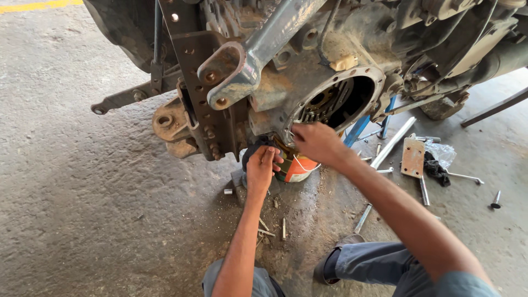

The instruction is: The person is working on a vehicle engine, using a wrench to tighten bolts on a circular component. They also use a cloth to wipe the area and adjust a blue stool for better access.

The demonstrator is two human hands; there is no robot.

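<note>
gripping dark rag [254, 149] w/ left hand [260, 170], orange can [296, 168] beside

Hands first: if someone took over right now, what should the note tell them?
Left hand: gripping a dark rag under the machine housing.
Right hand: fingers at the lower rim of the round opening; what it grips is unclear.
Can sits below the opening, between the hands.
Done: opening uncovered, gears visible inside.
Left: bolts, long rod and plate lie loose on the floor.
</note>
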